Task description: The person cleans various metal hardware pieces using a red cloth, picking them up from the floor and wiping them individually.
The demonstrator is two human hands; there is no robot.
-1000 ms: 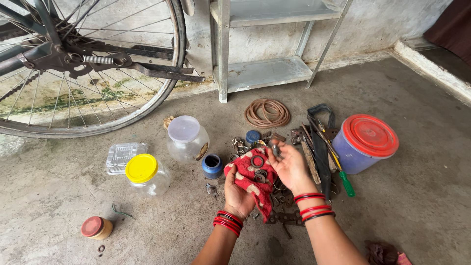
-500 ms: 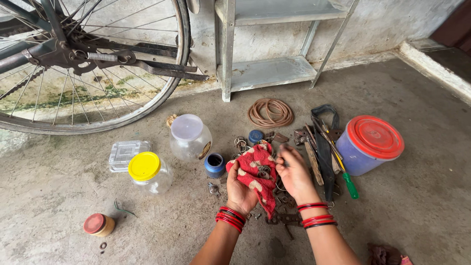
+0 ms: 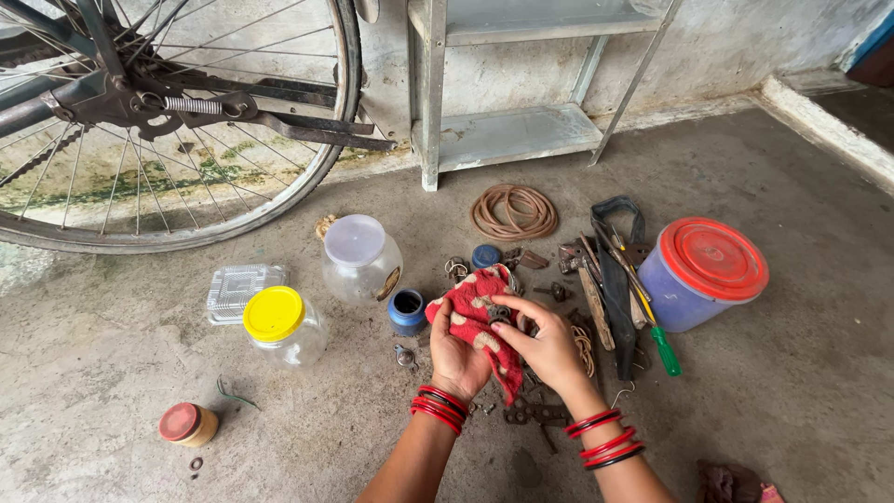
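Single head-worn view, steeply down, close over the concrete floor (image 3: 801, 373).

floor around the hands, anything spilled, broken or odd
Nothing spilled. Rusty metal parts lie scattered loose on the concrete floor, and the small blue jar stands open. The left hand cradles a red patterned cloth.

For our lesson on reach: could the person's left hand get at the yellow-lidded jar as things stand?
Probably yes, but not freely. The yellow-lidded jar stands on bare floor left of the left hand, with nothing between them. However, that hand cradles the red cloth with small metal parts on it, so it would have to let go first.
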